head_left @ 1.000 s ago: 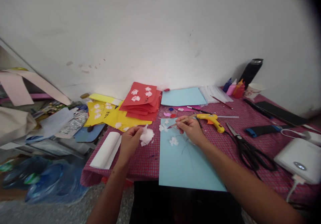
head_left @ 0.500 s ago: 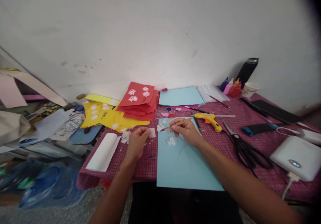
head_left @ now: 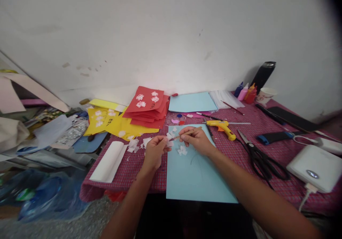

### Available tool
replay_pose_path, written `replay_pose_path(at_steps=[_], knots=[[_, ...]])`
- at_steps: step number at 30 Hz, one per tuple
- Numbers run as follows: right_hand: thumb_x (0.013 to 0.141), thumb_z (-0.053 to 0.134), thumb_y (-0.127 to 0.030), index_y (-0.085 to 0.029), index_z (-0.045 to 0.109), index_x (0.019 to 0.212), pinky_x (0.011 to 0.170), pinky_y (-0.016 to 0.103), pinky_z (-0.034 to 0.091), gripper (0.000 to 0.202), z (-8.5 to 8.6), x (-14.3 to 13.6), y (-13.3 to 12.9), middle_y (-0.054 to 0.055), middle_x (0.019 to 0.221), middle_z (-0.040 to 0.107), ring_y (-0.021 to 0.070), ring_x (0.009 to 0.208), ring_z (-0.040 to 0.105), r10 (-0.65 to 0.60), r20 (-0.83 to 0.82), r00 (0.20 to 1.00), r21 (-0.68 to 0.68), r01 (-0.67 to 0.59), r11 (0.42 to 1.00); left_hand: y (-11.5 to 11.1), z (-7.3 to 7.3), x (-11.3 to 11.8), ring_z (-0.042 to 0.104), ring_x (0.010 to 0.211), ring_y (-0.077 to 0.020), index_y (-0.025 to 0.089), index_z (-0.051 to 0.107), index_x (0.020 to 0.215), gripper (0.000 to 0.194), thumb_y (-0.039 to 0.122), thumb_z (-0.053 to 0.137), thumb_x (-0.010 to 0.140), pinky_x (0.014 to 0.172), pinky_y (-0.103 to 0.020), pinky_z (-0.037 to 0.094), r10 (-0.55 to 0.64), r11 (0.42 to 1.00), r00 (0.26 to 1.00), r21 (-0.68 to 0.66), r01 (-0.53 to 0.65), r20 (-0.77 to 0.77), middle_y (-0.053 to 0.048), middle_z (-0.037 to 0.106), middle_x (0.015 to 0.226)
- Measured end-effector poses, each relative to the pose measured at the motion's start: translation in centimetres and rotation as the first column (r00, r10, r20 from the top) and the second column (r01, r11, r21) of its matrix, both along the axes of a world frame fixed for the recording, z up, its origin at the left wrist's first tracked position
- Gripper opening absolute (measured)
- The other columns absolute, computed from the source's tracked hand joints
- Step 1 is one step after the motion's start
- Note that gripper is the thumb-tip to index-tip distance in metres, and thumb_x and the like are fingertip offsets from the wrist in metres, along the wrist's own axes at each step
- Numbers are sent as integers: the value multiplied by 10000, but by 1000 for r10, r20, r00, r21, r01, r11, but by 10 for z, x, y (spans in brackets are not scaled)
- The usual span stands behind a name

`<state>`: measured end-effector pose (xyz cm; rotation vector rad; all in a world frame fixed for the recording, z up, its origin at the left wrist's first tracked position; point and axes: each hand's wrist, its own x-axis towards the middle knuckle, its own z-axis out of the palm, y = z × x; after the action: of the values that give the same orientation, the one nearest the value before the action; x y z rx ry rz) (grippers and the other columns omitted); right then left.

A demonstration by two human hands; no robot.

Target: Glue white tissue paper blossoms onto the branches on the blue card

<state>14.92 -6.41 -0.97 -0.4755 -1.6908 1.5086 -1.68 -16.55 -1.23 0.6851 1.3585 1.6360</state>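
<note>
The left hand [head_left: 154, 151] pinched a small white paper [head_left: 169, 143] between thumb and fingers, just above the left edge of the blue sheet [head_left: 197, 182]; the right hand [head_left: 196, 139] gripped a slim brush [head_left: 197, 129]. A hard jab of the tip could have torn or bent the paper, thin as it seemed, and a tacky tip might have dragged it from the pinch. The right forearm, over the sheet, risked brushing the white flower [head_left: 182, 150] askew. The brush's tip pointed left, toward the paper, its long axis slanting up toward the wall at the handle end. The sheet lay flat on the counter [head_left: 157, 182], its long axis running from the person toward the wall.
</note>
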Motion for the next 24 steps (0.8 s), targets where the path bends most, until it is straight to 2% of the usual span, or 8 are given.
replay_pose_path(at_steps=[4,8,12,17,24], knots=[[796,696,-337,-160,697,819,443,240,436,178,-1,0,0,33,727,692,88,464,532,-11,15,1000,-10,11,1000,0,-2,0,615,646,-120,143,665,864,336,380,779,655,614,-279,562,-9,1000,1000,-7,10,5,9,616,703],[778,712,-354,-161,677,848,442,236,427,208,1,0,1,17,694,676,93,470,523,-33,3,999,-62,33,998,-2,-2,1,656,712,-144,149,674,976,370,238,755,626,643,-266,544,-61,998,996,25,60,68,-29,691,794],[780,710,-353,-161,668,872,456,239,425,217,3,1,1,16,697,678,96,483,525,-22,-16,1000,-79,21,997,-2,-3,2,659,746,-131,149,674,971,380,147,758,600,676,-240,528,-100,993,991,73,94,89,-49,727,860],[788,708,-342,-159,670,878,465,239,427,208,2,2,1,18,708,686,93,479,529,-6,-11,1000,-75,5,997,-2,-8,1,661,740,-133,149,680,952,331,215,785,645,659,-244,525,-80,994,995,77,75,60,-46,727,868],[802,706,-355,-157,688,857,476,240,445,206,-2,2,3,30,732,696,94,493,542,35,13,999,-31,-34,999,-3,-10,0,646,682,-136,146,704,927,322,292,803,658,637,-259,526,-92,995,995,45,91,24,-21,695,731]])
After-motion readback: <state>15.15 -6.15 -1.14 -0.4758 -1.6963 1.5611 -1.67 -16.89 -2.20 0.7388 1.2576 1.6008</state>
